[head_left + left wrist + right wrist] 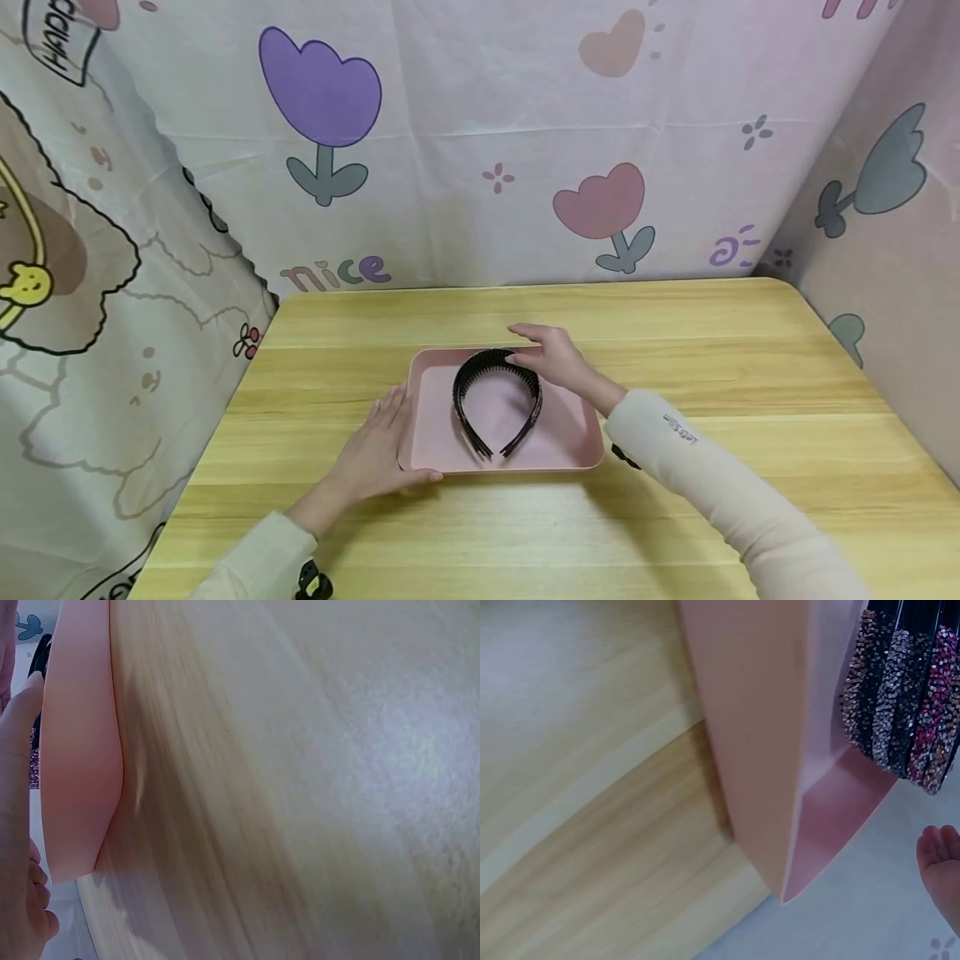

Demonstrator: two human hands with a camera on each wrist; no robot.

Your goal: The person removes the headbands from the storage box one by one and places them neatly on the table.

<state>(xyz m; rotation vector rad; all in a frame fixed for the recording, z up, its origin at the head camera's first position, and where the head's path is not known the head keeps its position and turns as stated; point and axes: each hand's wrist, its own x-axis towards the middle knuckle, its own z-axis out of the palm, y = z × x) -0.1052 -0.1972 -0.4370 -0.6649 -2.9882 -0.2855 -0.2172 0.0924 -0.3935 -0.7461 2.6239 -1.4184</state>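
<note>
Several black headbands lie stacked in a pink tray, their open ends toward the person. Comb teeth line the inner side; in the right wrist view, silver, dark and pink sequins cover the outer side of the headbands. My left hand rests against the tray's left side, fingers extended and thumb along the front edge. Over the tray's back right part is my right hand, fingers and thumb apart. Its thumb overlaps the top of the headbands in the head view; whether they touch, I cannot tell.
The tray stands on a light wooden table. Behind the table hangs a printed cloth with tulips, and more cloth covers both sides. Each sleeve has a dark strap near the wrist.
</note>
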